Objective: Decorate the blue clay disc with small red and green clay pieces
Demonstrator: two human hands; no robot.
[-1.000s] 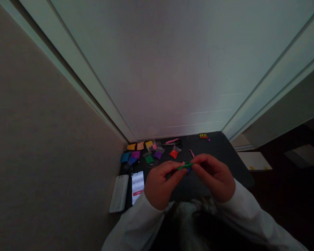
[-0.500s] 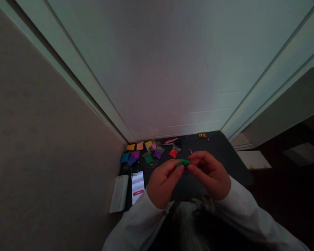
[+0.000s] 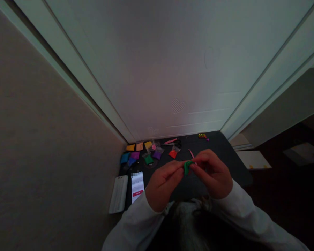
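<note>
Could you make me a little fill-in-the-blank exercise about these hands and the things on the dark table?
The left hand and right hand hold a small piece coloured ____.
Left of the lit phone, the long flat object is ____.
The packet between the green packet and red packet is ____.
The striped shape above the table is a ____.

Answers: green; white; purple; heart.

Two hands (image 3: 163, 183) (image 3: 214, 176); one green piece (image 3: 186, 168); one phone (image 3: 137, 185); one red packet (image 3: 173, 153).
</note>
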